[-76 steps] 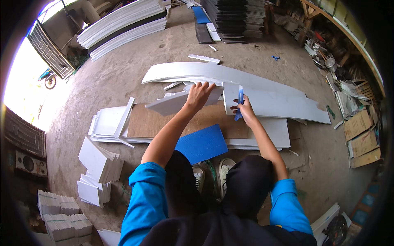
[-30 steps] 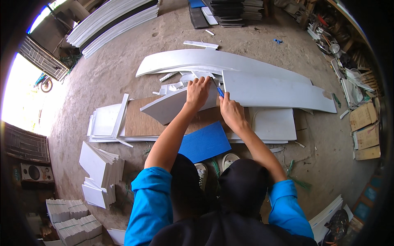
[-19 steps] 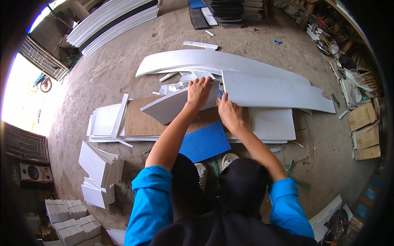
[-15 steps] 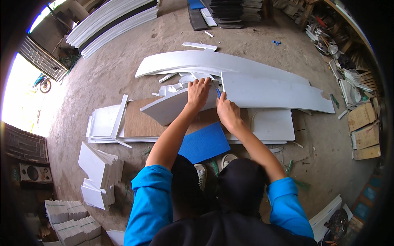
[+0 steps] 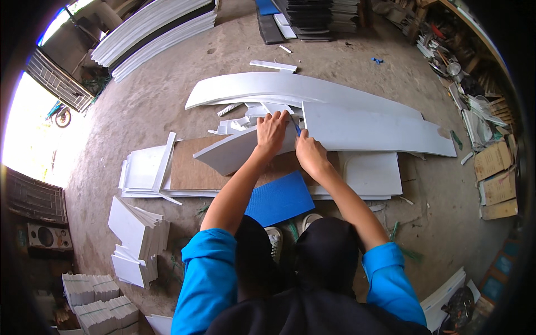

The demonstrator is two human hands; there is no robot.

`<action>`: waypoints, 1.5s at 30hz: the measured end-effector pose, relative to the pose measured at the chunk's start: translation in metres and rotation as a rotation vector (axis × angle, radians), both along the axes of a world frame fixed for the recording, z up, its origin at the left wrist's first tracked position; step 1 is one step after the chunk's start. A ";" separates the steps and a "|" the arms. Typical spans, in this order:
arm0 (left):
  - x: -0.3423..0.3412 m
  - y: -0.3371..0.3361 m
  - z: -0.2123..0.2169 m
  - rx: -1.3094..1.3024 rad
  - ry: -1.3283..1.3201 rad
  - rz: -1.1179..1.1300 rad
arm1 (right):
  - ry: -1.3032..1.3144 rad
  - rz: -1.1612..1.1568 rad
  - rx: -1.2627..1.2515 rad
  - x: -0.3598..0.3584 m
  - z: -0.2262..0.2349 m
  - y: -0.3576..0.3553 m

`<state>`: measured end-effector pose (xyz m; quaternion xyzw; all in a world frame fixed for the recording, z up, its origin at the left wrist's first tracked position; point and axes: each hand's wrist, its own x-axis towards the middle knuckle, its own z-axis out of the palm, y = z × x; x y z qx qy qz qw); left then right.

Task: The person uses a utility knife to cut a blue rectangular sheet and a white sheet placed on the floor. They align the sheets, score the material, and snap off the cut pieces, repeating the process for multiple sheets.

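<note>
A white foam board [image 5: 226, 153] stands tilted on its edge over a brown board [image 5: 187, 167]. My left hand [image 5: 272, 134] is closed over the upper edge of that foam board, near its right end. In my right hand [image 5: 311, 154] is a blue-handled knife [image 5: 297, 129], pointing up and away beside my left fingertips; its blade shows only in part against the foam. Just right of the knife begins a long white foam sheet [image 5: 368, 128]. White offcuts [image 5: 240, 124] lie beyond my left hand. A blue foam sheet [image 5: 281, 198] rests between my forearms, near my feet.
A long curved white sheet [image 5: 290, 86] lies farther out. Stacked white pieces [image 5: 131, 218] stand at left, with bundled strips [image 5: 100, 304] below them. Piled sheets [image 5: 156, 33] and dark stacks [image 5: 307, 19] are at the back. Cardboard [image 5: 494, 173] and clutter line the right side.
The whole view has shifted slightly. The knife stands a little more upright beside my left fingertips; both hands keep almost the same places and grips.
</note>
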<state>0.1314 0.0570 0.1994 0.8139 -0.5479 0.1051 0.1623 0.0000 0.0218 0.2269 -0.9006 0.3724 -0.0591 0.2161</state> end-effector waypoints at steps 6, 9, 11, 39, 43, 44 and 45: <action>-0.009 -0.002 0.000 0.031 -0.025 -0.016 | 0.038 -0.033 -0.034 0.017 -0.022 -0.021; -0.003 -0.001 0.002 0.039 0.027 -0.016 | 0.012 -0.034 -0.003 0.020 -0.027 -0.021; -0.003 -0.002 0.006 -0.014 0.140 -0.022 | -0.058 -0.022 0.020 0.017 -0.030 -0.020; -0.002 -0.037 0.001 -0.196 0.265 -0.184 | 0.337 0.300 0.083 0.019 -0.103 -0.080; 0.030 -0.017 -0.021 -0.100 0.144 -0.243 | 0.131 0.125 0.023 0.019 -0.121 -0.025; 0.007 -0.023 -0.001 -0.108 0.255 -0.158 | 0.208 0.114 0.038 0.005 -0.119 -0.031; 0.009 -0.025 0.000 -0.119 0.270 -0.142 | 0.201 0.098 0.057 0.006 -0.123 -0.030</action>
